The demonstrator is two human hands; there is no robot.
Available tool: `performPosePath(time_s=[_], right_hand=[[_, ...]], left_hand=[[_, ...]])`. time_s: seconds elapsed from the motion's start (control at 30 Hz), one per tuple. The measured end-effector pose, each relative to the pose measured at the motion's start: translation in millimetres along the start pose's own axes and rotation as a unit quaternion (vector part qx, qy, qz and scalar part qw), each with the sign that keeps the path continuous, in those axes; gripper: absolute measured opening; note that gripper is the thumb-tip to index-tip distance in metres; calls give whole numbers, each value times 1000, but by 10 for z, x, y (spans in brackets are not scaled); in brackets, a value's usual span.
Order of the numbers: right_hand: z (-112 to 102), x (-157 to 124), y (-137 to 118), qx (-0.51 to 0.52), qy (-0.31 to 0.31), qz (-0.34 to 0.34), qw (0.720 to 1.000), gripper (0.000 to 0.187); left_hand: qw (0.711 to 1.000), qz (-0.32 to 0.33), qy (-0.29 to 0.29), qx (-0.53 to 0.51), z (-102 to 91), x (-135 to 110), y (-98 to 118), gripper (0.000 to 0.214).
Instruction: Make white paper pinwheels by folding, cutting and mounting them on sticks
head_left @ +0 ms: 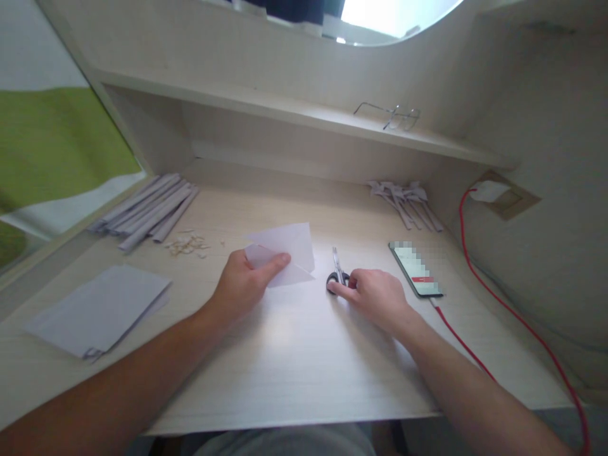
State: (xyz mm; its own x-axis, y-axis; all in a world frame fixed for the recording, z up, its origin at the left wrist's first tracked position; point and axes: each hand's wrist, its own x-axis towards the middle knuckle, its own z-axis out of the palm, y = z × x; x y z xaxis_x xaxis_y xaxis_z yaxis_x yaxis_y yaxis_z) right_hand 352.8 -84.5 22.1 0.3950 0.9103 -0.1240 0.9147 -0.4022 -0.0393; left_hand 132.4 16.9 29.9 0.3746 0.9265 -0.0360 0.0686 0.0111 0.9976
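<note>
A folded white sheet of paper [289, 252] lies at the middle of the pale wooden desk [294, 354]. My left hand [244, 282] is closed on its left corner, thumb on top. Just to the right lie small scissors [337, 271] with black handles and blades pointing away from me. My right hand [375, 294] rests on the desk with its fingers curled at the scissors' handles, fingertips touching them.
A stack of white sheets [97, 310] lies at the left front. Rolled paper tubes [147, 212] and small paper scraps [187, 246] sit at the back left, folded paper pieces [406, 202] at the back right. A phone [417, 269] on a red cable [498, 304] lies right. Glasses [392, 116] rest on the shelf.
</note>
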Motion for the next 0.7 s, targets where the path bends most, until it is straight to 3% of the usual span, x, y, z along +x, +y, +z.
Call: performPosePath(time_s=[0.2, 0.47, 0.63, 0.7], right_hand=[[-48, 80, 191, 92, -37, -5, 995, 29], [49, 235, 482, 217, -53, 6, 975, 26], [74, 310, 496, 311, -74, -29, 947, 23], [59, 286, 449, 378, -83, -42, 921, 26]], left_hand=[[1000, 2, 0, 3, 4, 3, -7, 32], [1000, 8, 0, -16, -18, 11, 10, 30], [998, -3, -6, -55, -12, 39, -5, 35], [997, -2, -10, -83, -7, 68, -49, 36]])
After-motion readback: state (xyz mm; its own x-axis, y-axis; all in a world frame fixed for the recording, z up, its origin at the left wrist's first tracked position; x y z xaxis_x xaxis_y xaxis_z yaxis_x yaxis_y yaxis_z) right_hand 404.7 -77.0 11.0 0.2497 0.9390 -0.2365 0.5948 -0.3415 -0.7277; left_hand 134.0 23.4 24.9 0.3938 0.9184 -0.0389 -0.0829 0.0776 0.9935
